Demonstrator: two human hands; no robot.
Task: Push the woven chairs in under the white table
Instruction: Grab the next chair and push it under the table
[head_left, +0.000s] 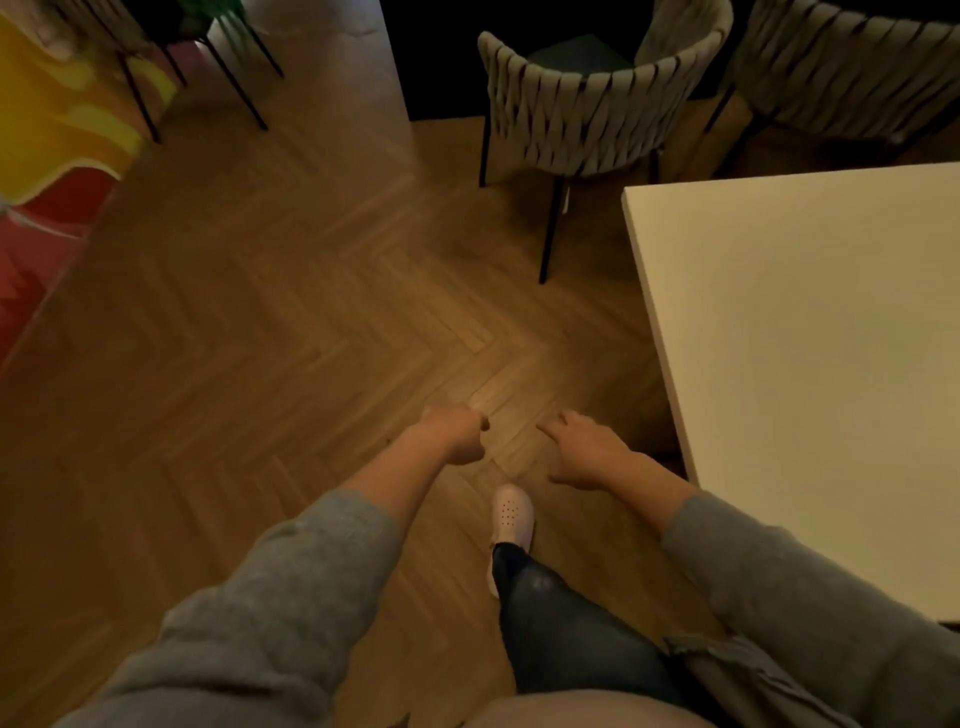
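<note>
A broad stretch of bare floor (291, 312) lies open from both hands, the left hand (454, 434) curled and the right hand (584, 449) loose-fingered, neither holding anything, up toward 12 o'clock, where the near chair (582, 111) stands with its back to them and nothing between. At 3 o'clock the table (810, 364) blocks the right side, its edge close to the right forearm, and a second chair (852, 67) stands at 1 o'clock beyond the table's far corner. A white column (332, 62) at 11 o'clock and a bright rug (57, 135) at 10 o'clock border the left, well apart from the hands.
</note>
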